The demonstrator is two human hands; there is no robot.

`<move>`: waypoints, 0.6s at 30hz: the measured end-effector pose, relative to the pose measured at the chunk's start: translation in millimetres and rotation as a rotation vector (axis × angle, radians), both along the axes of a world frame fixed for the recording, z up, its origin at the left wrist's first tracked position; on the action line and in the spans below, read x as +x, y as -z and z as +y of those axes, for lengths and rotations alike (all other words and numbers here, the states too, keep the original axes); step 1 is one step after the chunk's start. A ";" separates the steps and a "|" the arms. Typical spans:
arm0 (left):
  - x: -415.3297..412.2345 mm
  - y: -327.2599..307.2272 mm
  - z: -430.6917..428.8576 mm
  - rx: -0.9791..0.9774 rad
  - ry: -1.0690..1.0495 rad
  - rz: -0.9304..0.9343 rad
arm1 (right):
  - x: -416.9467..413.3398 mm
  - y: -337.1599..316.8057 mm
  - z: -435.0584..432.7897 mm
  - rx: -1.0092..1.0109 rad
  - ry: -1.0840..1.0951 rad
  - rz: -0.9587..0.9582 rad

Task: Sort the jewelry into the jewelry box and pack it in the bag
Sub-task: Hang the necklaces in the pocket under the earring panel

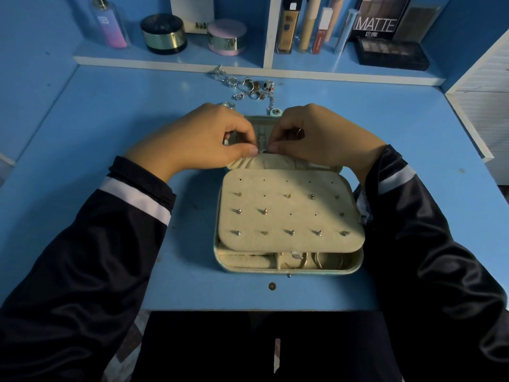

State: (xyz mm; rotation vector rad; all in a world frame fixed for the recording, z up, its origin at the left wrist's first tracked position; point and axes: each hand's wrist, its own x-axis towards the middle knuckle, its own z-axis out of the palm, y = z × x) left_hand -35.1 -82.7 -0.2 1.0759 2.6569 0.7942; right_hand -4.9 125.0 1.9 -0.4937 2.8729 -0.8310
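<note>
Head view: on the blue bench point(110, 111) the open box point(220, 260) lies centred, its stud panel point(289, 216) folded toward the near side over the compartments. Left hand point(198, 139) and right hand point(316, 136) meet over the far half, the fingers of each pinching one small silvery piece point(262, 151) between them, both equally close. Its long axis seems far-to-near, though it is too small to be sure. Loose rings point(248, 86) and a chain point(271, 102) lie just beyond, with nothing in the way.
</note>
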 end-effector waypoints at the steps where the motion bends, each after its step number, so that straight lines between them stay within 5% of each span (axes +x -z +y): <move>1: 0.2 -0.4 -0.2 -0.001 0.000 -0.007 | 0.4 -0.8 1.0 0.002 -0.015 -0.009; 18: -1.0 0.9 -0.7 0.011 0.002 -0.024 | 3.5 -3.9 3.7 -0.086 -0.075 -0.061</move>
